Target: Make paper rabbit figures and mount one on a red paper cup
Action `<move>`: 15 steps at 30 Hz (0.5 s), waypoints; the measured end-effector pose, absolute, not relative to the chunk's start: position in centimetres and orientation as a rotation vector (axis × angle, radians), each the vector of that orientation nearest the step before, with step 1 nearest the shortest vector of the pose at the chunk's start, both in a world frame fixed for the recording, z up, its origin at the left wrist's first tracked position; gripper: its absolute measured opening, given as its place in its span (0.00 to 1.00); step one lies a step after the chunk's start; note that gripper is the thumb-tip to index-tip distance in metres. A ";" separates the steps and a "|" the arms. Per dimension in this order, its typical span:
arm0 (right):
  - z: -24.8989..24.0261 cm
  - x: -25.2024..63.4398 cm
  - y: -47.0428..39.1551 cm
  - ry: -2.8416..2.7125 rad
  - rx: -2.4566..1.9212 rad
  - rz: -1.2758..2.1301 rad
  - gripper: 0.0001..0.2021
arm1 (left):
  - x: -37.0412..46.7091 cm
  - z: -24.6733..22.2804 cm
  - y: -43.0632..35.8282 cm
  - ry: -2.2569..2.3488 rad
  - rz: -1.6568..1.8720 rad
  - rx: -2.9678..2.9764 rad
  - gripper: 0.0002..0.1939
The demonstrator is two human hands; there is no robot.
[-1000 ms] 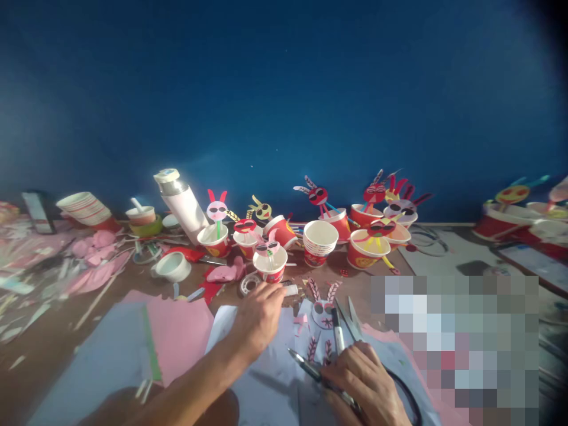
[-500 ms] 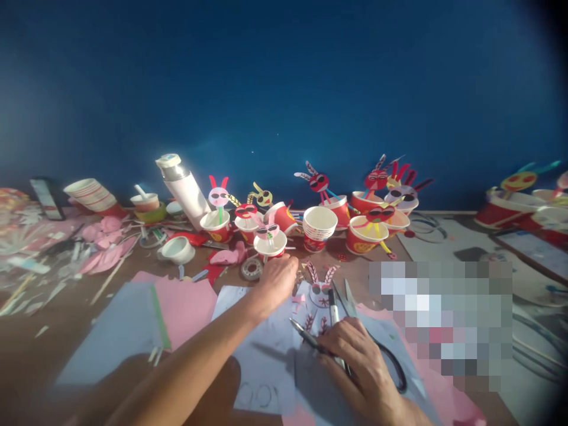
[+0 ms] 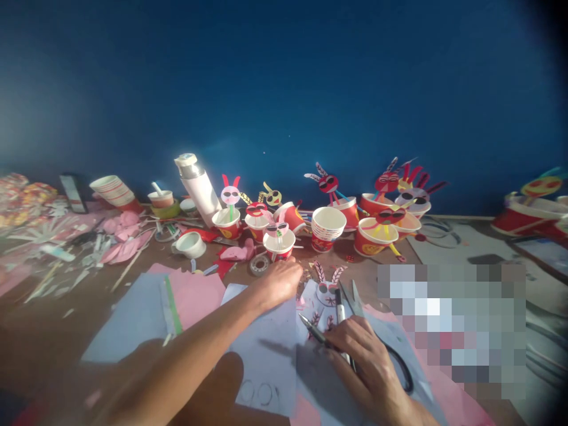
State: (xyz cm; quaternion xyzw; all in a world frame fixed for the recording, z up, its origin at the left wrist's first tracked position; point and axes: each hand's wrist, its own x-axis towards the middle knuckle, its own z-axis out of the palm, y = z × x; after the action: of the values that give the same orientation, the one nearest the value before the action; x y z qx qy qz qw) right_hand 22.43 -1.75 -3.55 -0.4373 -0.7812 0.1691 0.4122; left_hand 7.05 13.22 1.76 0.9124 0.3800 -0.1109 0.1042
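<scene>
Head view: the left hand point(image 3: 284, 281) curls at the white sheet's point(image 3: 261, 355) upper edge, fingertips hidden, so its grip cannot be told; then a pen point(image 3: 312, 329), gripped by the right hand point(image 3: 366, 358), which covers part of the scissors point(image 3: 355, 299).

One left hand point(image 3: 284, 281) and one right hand point(image 3: 366, 360) are working amid one pen point(image 3: 314, 331), one marker point(image 3: 340, 306), one pair of scissors point(image 3: 354, 300), one tape roll point(image 3: 253, 265), one mug point(image 3: 190, 247) and one flask point(image 3: 201, 192); two cup stacks point(image 3: 328, 228), at least nine upright faces point(image 3: 328, 184), one flat rabbit point(image 3: 327, 291) and two drawn circles point(image 3: 265, 393) are also showing.
</scene>
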 end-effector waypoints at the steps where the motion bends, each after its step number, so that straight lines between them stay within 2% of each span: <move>1: -3.5 22.4 -1.8 -1.965 -1.092 0.430 0.09 | 7.0 1.9 13.2 1.111 -0.329 2.691 0.13; 15: -3.7 22.4 -1.4 -1.993 -1.064 0.358 0.09 | 7.7 2.6 12.4 1.319 -0.329 2.702 0.10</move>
State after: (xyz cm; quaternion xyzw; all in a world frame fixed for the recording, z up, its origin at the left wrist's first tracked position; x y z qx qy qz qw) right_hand 22.41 -1.41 -3.68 -0.4234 -0.7929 0.1426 0.4144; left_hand 7.75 12.37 2.59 0.8918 0.4352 -0.1086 0.0584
